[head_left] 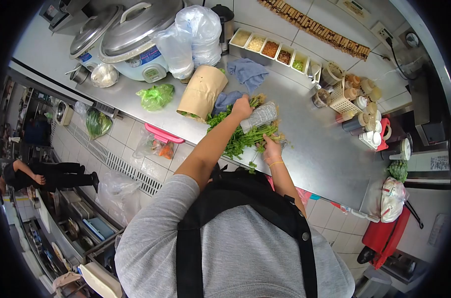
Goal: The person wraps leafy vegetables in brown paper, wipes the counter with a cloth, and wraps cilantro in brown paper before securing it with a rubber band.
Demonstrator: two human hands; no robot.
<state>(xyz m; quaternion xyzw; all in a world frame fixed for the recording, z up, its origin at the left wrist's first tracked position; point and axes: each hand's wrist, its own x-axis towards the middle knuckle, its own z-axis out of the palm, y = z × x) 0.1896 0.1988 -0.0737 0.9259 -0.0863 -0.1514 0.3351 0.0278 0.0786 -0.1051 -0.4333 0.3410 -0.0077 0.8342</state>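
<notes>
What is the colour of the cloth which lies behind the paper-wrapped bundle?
Blue-grey, in the head view.

A stainless-steel counter (325,159) bears leafy herbs (234,144) beneath a worker's left hand (243,107) and right hand (272,150), with a gray printed wrapper (260,117) between them. Blue cloth (248,73) lies crumpled beyond the left hand; a brown paper package (202,93), a green plastic bag (156,96) and two large lidded cookers (148,64) stretch to its left. Well right of both hands sits a cream basket (342,98) of lidded containers (353,81).
</notes>
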